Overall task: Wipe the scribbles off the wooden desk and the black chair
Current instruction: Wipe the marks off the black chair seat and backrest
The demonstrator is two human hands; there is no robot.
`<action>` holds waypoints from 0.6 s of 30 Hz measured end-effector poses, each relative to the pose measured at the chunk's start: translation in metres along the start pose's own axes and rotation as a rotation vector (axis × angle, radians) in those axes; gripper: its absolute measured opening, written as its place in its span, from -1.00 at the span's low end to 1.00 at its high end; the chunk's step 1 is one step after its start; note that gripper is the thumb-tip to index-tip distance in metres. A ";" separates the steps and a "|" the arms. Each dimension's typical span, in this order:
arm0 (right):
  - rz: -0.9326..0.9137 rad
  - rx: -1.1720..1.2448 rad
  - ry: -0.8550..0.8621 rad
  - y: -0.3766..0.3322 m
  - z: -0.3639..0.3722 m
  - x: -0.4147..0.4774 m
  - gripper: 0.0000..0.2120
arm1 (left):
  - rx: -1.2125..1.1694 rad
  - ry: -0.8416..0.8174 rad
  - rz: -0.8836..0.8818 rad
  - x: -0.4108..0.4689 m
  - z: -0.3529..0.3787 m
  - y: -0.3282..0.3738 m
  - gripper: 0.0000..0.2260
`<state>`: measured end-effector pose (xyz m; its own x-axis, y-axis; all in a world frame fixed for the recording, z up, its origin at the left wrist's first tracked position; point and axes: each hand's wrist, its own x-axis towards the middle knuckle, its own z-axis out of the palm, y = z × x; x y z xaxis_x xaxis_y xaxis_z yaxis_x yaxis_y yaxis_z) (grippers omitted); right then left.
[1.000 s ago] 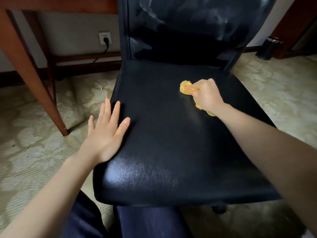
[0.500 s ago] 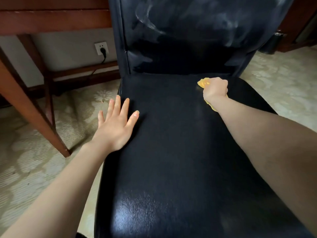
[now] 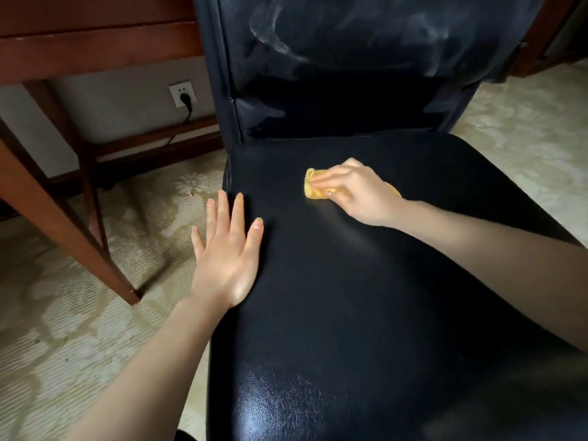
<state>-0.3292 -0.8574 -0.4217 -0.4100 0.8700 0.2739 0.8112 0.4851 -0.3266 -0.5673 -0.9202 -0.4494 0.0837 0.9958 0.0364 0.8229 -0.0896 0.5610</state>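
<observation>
Cloth [image 3: 313, 188], yellow and crumpled, lies on the seat of the black chair [image 3: 350, 297], toward its rear — the right hand [image 3: 359, 192] presses it down, grip pinching the cloth between thumb and fingers. The left hand [image 3: 227, 259] rests flat on the seat's left edge, grip wide, holding nothing. Whitish smears [image 3: 276, 43] mark the backrest [image 3: 350, 100]. A wooden desk [image 3: 79, 52] stands to the left.

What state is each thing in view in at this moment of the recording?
chair seat: dark, glossy, no scribbles visible.
chair backrest: whitish smears across it.
yellow cloth: bunched, pressed on the chair seat.
right hand: pinches the yellow cloth, pressing it down.
left hand: flat, fingers straight, resting on the chair seat's left edge.
plug: in the wall socket.
</observation>
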 end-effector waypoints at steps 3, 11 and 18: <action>-0.121 0.092 -0.057 -0.028 -0.002 -0.040 -0.70 | 0.006 -0.006 0.008 -0.003 -0.001 0.000 -0.47; -0.160 0.150 -0.019 -0.015 -0.014 -0.094 -0.74 | 0.004 0.029 0.009 -0.012 0.001 0.002 -0.47; 0.335 -0.016 0.120 0.054 -0.053 -0.066 -0.65 | -0.090 0.083 0.003 -0.023 0.008 0.004 -0.48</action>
<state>-0.2361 -0.8934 -0.4091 -0.0684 0.9635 0.2587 0.8990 0.1719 -0.4029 -0.5614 -0.9434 -0.4543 0.0360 0.9939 0.1039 0.7685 -0.0940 0.6329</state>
